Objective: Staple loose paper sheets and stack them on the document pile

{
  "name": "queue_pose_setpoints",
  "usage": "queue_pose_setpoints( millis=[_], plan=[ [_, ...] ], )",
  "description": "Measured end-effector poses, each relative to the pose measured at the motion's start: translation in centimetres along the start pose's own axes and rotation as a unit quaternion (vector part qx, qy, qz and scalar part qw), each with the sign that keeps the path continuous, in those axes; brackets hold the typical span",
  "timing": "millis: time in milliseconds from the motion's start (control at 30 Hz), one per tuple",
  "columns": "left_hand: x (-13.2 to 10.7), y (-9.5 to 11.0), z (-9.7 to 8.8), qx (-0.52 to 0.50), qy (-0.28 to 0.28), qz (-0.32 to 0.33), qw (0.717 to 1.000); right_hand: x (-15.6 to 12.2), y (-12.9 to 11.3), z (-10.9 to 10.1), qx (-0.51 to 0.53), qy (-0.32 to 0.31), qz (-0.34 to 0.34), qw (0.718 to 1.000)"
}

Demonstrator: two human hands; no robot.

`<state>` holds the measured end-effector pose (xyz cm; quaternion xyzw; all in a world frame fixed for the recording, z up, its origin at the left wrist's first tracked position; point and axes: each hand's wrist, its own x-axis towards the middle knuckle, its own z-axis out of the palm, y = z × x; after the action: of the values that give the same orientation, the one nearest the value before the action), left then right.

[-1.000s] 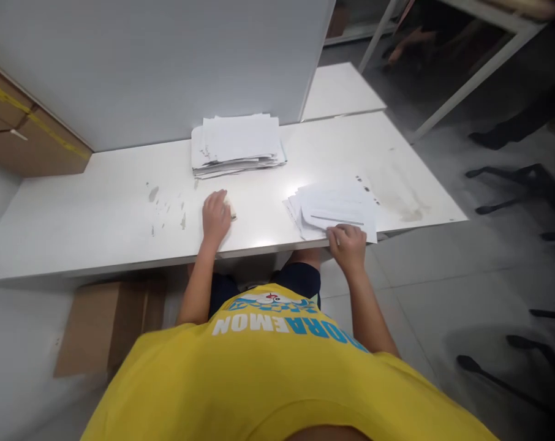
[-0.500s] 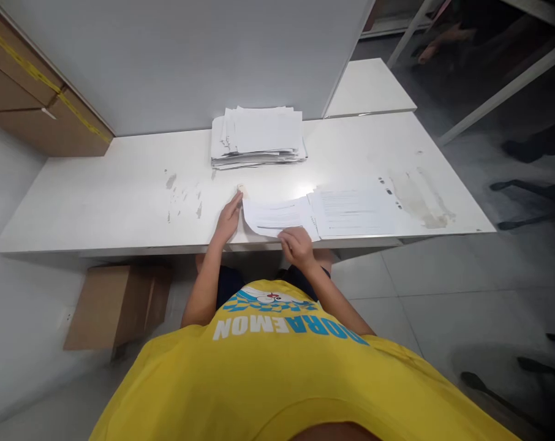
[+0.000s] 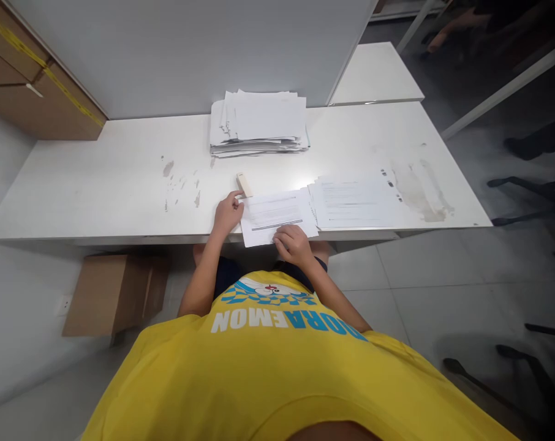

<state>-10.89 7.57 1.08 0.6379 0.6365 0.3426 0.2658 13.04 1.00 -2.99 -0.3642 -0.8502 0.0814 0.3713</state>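
A printed white sheet [image 3: 272, 211] lies nearly flat at the table's front edge. At its left edge rests my left hand [image 3: 229, 213], fingers loosely bent and apart, the index finger reaching toward a small beige oblong object [image 3: 243, 185]. That object lies just beyond the sheet's upper left corner; its kind is unclear. My right hand [image 3: 296, 244] is at the sheet's lower edge, fingers curled over the top and thumb below, gripping the edge. Right of the sheet, several overlapping printed papers [image 3: 353, 202] are spread on the table, partly under it.
A thick stack of papers [image 3: 263, 122] stands at the back of the white table [image 3: 84, 184], against a grey partition [image 3: 190, 55]. Cardboard boxes are at the back left [image 3: 66, 107] and under the table [image 3: 98, 294]. Another person's arm [image 3: 452, 30] shows at the upper right.
The sheet's raised left part has come down and now lies flatter. My left hand has drawn back slightly from the beige object, which shows more fully. The view has shifted a little.
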Motion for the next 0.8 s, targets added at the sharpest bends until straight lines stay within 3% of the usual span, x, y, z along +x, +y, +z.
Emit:
queue_pose_setpoints(
  millis=[400, 633, 800],
  plan=[
    [-0.1, 0.2, 0.0, 0.048, -0.007, 0.018, 0.999, 0.4, 1.4, -2.2, -0.069, -0.186, 0.044, 0.979],
    [-0.3, 0.5, -0.1, -0.005, 0.032, 0.026, 0.999, 2.1, 2.3, -2.2, -0.052, -0.223, 0.05, 0.972],
    [0.0, 0.2, 0.2, 0.025, 0.055, -0.001, 0.998, 3.3, 2.8, -2.0, -0.038, -0.231, 0.062, 0.97]
  ],
)
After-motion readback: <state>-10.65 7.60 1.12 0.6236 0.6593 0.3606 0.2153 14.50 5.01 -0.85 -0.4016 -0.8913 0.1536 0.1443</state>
